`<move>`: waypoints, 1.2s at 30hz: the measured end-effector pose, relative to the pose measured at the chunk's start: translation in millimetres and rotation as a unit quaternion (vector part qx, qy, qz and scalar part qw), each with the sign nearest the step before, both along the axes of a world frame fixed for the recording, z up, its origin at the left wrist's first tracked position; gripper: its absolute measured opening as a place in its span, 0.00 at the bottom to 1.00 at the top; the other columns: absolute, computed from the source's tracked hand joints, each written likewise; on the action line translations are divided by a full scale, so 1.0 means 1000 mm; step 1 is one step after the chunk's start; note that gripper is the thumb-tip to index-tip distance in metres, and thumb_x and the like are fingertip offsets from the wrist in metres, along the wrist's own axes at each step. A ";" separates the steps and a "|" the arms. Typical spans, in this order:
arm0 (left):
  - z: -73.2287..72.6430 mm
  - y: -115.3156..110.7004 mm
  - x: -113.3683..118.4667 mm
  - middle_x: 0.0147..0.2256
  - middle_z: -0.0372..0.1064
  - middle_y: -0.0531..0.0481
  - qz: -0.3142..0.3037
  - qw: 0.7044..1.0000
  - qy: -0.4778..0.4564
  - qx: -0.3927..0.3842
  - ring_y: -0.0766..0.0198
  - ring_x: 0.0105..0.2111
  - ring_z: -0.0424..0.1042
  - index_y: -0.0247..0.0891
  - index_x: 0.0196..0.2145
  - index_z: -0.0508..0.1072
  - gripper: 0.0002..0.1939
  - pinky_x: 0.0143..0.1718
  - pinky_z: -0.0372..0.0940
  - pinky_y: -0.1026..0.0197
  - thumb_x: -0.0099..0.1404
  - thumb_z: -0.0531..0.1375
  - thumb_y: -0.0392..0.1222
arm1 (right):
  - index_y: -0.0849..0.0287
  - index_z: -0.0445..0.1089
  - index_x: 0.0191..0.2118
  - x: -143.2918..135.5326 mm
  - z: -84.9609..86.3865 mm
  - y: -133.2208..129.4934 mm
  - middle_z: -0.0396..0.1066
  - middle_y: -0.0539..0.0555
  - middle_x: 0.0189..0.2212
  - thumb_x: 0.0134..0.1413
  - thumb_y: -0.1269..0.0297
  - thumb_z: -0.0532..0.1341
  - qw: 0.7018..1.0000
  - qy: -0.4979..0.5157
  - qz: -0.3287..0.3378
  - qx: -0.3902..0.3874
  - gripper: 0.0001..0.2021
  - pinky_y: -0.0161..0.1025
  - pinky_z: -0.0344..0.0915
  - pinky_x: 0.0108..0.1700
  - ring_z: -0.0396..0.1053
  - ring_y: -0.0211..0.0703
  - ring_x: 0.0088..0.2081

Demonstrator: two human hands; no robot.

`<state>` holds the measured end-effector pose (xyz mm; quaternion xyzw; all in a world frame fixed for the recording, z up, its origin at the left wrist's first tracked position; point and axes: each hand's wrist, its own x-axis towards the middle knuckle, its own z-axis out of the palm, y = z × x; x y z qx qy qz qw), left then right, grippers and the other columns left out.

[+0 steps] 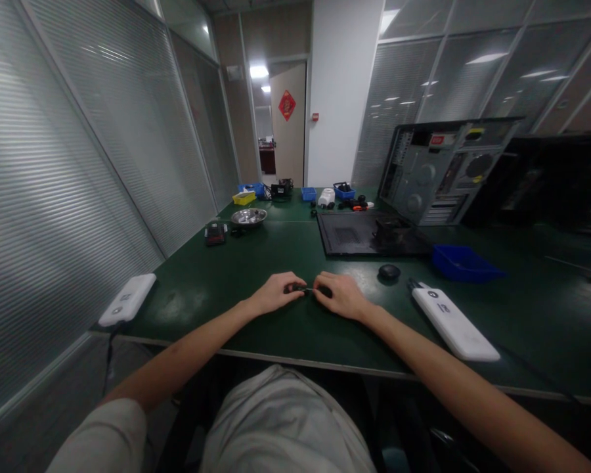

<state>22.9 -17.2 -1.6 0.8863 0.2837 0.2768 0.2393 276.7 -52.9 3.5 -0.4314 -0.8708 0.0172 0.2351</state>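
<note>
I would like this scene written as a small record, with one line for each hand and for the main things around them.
Left hand: holds a small dark part, details too small to tell
Right hand: holds a thin tool, its shaft toward the part
Surface: green table
Right of hands: round black object, blue tray, white device
Left edge: another white device
Far left: metal bowl
Far right: computer case
</note>
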 end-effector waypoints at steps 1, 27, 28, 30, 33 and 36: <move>0.000 0.000 0.000 0.39 0.72 0.46 -0.001 1.000 -0.001 -0.003 0.64 0.34 0.68 0.38 0.48 0.79 0.15 0.37 0.63 0.62 0.71 0.61 0.49 | 0.53 0.71 0.40 0.001 0.000 -0.001 0.73 0.50 0.36 0.65 0.60 0.60 1.000 0.000 0.000 0.000 0.05 0.36 0.52 0.33 0.69 0.40 0.34; 0.001 0.000 0.000 0.41 0.78 0.47 0.019 0.999 -0.037 -0.016 0.62 0.38 0.74 0.41 0.44 0.83 0.11 0.42 0.65 0.61 0.69 0.64 0.45 | 0.54 0.69 0.43 0.001 0.004 -0.003 0.72 0.51 0.39 0.69 0.61 0.56 0.999 -0.027 0.031 -0.016 0.07 0.36 0.52 0.35 0.69 0.40 0.36; 0.001 0.000 0.000 0.41 0.78 0.47 0.018 0.999 -0.037 -0.016 0.62 0.38 0.74 0.41 0.44 0.83 0.10 0.42 0.66 0.61 0.69 0.64 0.45 | 0.54 0.70 0.43 0.000 0.003 -0.003 0.72 0.51 0.39 0.69 0.61 0.56 0.999 -0.031 0.031 -0.015 0.07 0.36 0.52 0.34 0.69 0.40 0.35; 0.000 0.000 0.000 0.41 0.78 0.47 0.017 0.999 -0.038 -0.014 0.62 0.37 0.74 0.40 0.44 0.83 0.10 0.42 0.65 0.61 0.69 0.64 0.45 | 0.54 0.70 0.44 0.000 0.002 -0.002 0.72 0.51 0.39 0.69 0.60 0.56 0.999 -0.032 0.029 -0.012 0.07 0.36 0.52 0.34 0.68 0.40 0.35; 0.000 0.001 0.000 0.40 0.78 0.48 0.022 0.999 -0.036 -0.018 0.63 0.36 0.73 0.41 0.44 0.82 0.10 0.40 0.65 0.62 0.68 0.64 0.44 | 0.54 0.69 0.44 -0.001 0.000 0.000 0.72 0.51 0.40 0.70 0.59 0.55 0.999 -0.019 0.028 -0.010 0.08 0.36 0.52 0.34 0.68 0.40 0.35; 0.000 0.002 -0.001 0.40 0.78 0.48 0.034 0.998 -0.036 -0.029 0.63 0.36 0.73 0.41 0.44 0.82 0.10 0.40 0.65 0.62 0.68 0.64 0.45 | 0.54 0.69 0.44 -0.001 0.000 0.001 0.72 0.51 0.40 0.71 0.59 0.55 0.999 -0.010 0.031 -0.012 0.08 0.36 0.52 0.35 0.68 0.40 0.35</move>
